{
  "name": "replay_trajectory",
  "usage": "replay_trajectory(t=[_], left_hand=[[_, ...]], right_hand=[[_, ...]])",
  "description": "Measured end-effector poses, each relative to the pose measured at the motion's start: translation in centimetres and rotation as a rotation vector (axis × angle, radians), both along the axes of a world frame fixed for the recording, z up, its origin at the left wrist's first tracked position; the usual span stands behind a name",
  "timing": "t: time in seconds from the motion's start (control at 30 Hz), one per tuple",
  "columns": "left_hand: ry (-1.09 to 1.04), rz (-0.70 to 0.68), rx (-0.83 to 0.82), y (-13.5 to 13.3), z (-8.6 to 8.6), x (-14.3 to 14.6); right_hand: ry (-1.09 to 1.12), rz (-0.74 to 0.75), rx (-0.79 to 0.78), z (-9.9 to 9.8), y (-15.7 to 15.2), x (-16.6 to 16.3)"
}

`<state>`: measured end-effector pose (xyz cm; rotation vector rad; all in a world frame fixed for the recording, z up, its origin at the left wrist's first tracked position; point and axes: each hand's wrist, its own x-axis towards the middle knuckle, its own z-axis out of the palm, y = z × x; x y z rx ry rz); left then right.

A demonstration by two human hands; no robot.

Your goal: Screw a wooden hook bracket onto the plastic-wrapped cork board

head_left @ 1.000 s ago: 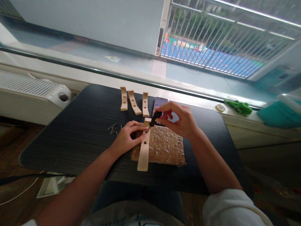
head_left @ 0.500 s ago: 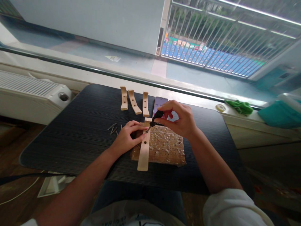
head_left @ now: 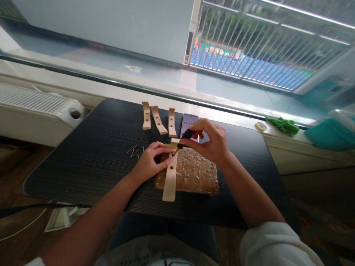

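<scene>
Between the thumb and fingers of your right hand (head_left: 213,142), closed to a pinch, you held the screwdriver (head_left: 186,137), its shaft slanting down to the upper hole of the strip (head_left: 169,184). Below and left of that grip, the strip lay across the block (head_left: 198,171) — near end jutting past its edge. Your left hand (head_left: 151,159) touched the strip, thumb and fingers slightly parted — whether they clasped anything, I could not tell. Screws (head_left: 133,151) lay left of those fingers; three more strips (head_left: 159,123) and the phone (head_left: 191,118), partly hidden, were beyond your grips.
</scene>
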<state>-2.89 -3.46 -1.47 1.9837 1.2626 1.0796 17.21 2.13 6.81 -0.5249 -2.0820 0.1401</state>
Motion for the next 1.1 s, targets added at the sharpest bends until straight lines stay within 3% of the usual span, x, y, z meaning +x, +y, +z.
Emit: replay_trajectory(t=[0.33,0.77,1.1], left_hand=[[-0.011,0.005,-0.001,0.0,0.1,0.1],[-0.011,0.004,0.004,0.0,-0.1,0.0],[0.019,0.018,0.008,0.0,0.1,0.1]], right_hand=[[0.004,-0.091,-0.067,-0.2,-0.5,-0.2],[-0.029,0.049,-0.111,0.3,-0.2,0.3],[-0.18,0.188,-0.337,0.9,0.0,1.4]])
